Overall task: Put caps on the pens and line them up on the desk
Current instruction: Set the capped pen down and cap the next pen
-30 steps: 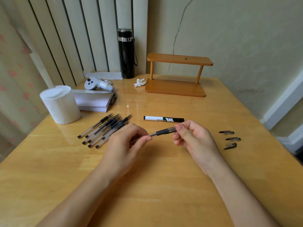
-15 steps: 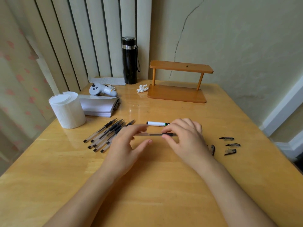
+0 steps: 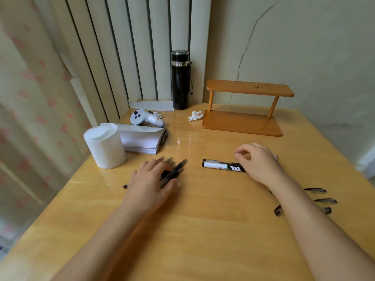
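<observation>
A bundle of uncapped clear pens (image 3: pixel 176 169) with black grips lies left of centre on the wooden desk (image 3: pixel 203 220). My left hand (image 3: pixel 150 179) lies on this bundle, fingers over the barrels and thumb blurred beside one pen; whether it grips a pen is unclear. A capped pen (image 3: pixel 215 160) lies just behind a white-and-black marker (image 3: pixel 221 166). My right hand (image 3: pixel 257 161) hovers over their right ends, fingers loosely curled with nothing in them. Several loose caps lie at the right, among them a cap (image 3: pixel 315 190), another cap (image 3: pixel 325 200) and a third cap (image 3: pixel 278 210) beside my forearm.
A white paper roll (image 3: pixel 104 147) and a stack of paper (image 3: pixel 142 138) sit at the left, with a white controller (image 3: pixel 146 117) behind. A black flask (image 3: pixel 180 80), a crumpled tissue (image 3: pixel 195 115) and a small wooden shelf (image 3: pixel 243 118) stand at the back.
The pen held between both hands was capped and laid down behind the marker. My right hand let go of it. My left hand moved left onto the bundle of uncapped pens.
</observation>
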